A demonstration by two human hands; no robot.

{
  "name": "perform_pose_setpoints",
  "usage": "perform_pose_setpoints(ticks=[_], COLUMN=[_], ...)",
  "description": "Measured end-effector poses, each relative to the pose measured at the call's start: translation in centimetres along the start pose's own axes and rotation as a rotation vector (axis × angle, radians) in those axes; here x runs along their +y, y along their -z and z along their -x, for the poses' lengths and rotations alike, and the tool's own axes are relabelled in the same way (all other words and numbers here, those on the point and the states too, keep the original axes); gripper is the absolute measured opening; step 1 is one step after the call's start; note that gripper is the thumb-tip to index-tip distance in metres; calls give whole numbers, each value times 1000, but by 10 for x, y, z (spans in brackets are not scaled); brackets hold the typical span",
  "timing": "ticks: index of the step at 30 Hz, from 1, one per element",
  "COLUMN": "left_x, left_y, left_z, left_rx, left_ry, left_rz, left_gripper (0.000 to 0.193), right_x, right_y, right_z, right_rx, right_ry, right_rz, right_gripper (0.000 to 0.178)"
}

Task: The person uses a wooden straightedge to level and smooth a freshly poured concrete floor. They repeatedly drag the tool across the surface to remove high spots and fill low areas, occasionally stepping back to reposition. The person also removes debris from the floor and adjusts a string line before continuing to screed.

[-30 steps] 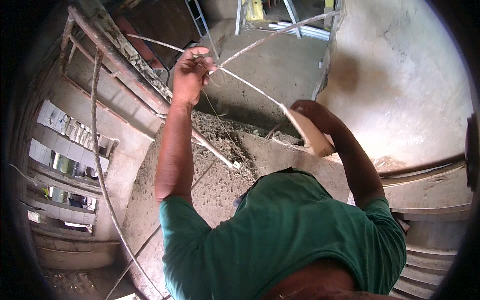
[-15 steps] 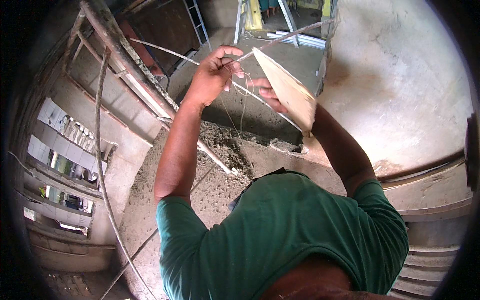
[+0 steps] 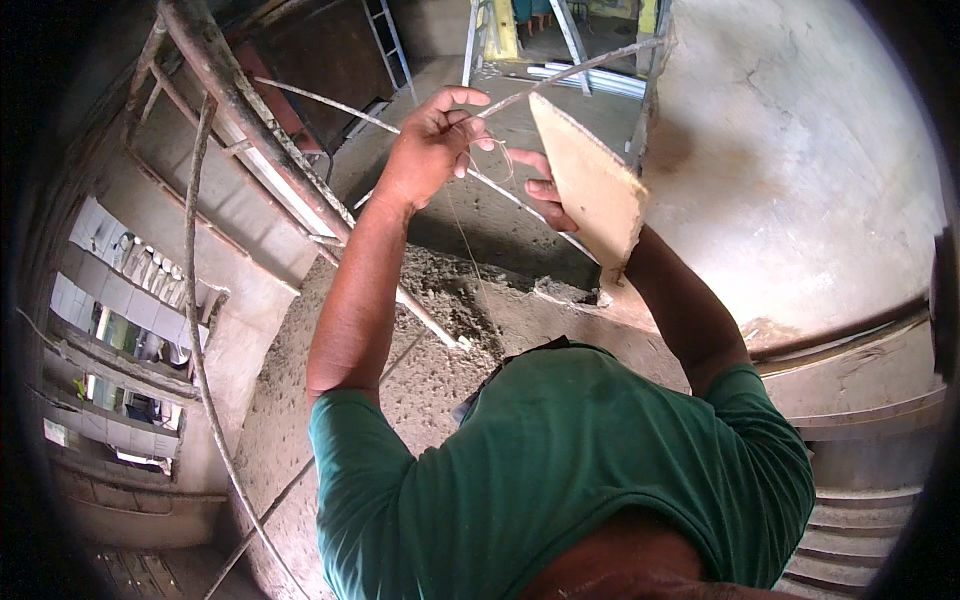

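1. The left hand (image 3: 428, 150) has its thumb and fingertips pinched on a thin string (image 3: 462, 235). The right hand (image 3: 545, 195) grips a flat tan board (image 3: 592, 185), with its pointing finger sticking out toward the string.
2. The board is tilted up, just right of the middle. The string makes a small loop between the two hands, and one part hangs down.
3. Below them is rough, lumpy grey ground (image 3: 440, 290). Farther off is a flatter grey floor (image 3: 600, 115).
4. On the right is a big pale wall (image 3: 800, 170) with brown smudges. On the left is a wall with window gaps (image 3: 130, 330).
5. A long thin bar (image 3: 330, 103) goes behind both hands. Another thin bar (image 3: 590, 66) slants up to the pale wall.
6. A thick rusty pole (image 3: 250, 120) stands near the left arm.
7. At the back are a blue ladder (image 3: 393, 50) and long white strips (image 3: 590, 80) on the floor.
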State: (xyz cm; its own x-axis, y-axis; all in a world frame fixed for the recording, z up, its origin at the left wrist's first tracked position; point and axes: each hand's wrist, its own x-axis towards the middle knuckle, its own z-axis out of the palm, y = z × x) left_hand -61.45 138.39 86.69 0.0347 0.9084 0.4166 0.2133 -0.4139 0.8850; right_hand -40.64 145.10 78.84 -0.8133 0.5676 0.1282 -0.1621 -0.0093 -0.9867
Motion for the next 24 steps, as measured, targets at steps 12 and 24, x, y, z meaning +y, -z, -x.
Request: perform_pose_setpoints(ticks=[12, 24], left_x=[-39, -79], left_y=[24, 11], left_z=[-5, 23], left_rx=[-46, 52], left_ry=[75, 91], left_rz=[-9, 67], left_gripper=[31, 19], right_x=[-72, -153], right_y=[40, 209], right_z=[11, 3], right_rx=[223, -112], right_ry=[395, 494], right_rz=[-251, -179], right_gripper=[18, 14])
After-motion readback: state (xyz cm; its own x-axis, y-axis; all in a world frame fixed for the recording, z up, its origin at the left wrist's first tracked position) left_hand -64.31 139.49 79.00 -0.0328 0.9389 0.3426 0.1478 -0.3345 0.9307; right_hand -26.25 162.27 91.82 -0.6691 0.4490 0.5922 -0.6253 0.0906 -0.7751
